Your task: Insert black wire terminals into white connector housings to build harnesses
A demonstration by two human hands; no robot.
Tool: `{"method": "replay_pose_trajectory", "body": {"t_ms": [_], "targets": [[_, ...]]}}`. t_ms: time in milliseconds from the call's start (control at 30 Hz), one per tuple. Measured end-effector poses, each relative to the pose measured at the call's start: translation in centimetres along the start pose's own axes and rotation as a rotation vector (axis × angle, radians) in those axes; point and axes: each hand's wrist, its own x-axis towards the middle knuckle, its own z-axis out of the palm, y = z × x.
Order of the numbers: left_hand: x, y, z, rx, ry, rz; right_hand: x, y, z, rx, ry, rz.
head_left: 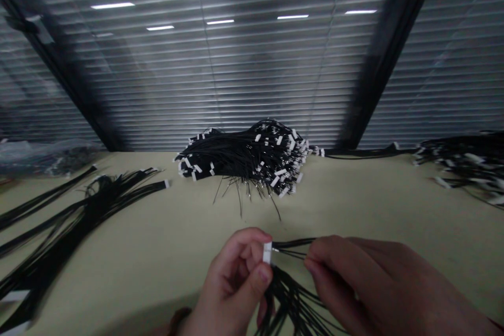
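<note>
Near the front of the table, my left hand (238,278) pinches a small white connector (267,253) between thumb and forefinger. Several thin black wires (293,244) run from the connector's right side to my right hand (350,278). The thumb and forefinger of my right hand are pressed together on these wires, a short way from the connector. A silvery wire end shows just beside the connector. More black wires (289,299) hang below, between the two hands; their far ends are out of view.
A large pile of black wire harnesses (244,152) with white connectors lies at the back. More black cables (79,226) stretch along the left, beside a clear plastic bag (47,157). Another harness pile (468,163) is at the right. Window blinds (236,73) stand behind the table (169,252).
</note>
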Motion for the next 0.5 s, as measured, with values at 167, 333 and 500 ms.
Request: {"method": "replay_pose_trajectory", "body": {"t_ms": [167, 333, 500], "targets": [[0.1, 0.4, 0.3, -0.001, -0.027, 0.005, 0.2, -0.1, 0.1, -0.016, 0.0, -0.025], [0.1, 0.8, 0.7, 0.07, 0.0, -0.034, 0.7, -0.3, 0.6, -0.013, -0.016, -0.034], [-0.5, 0.3, 0.5, 0.07, 0.013, -0.122, 0.3, -0.3, 1.4, 0.021, -0.053, -0.081]]}}
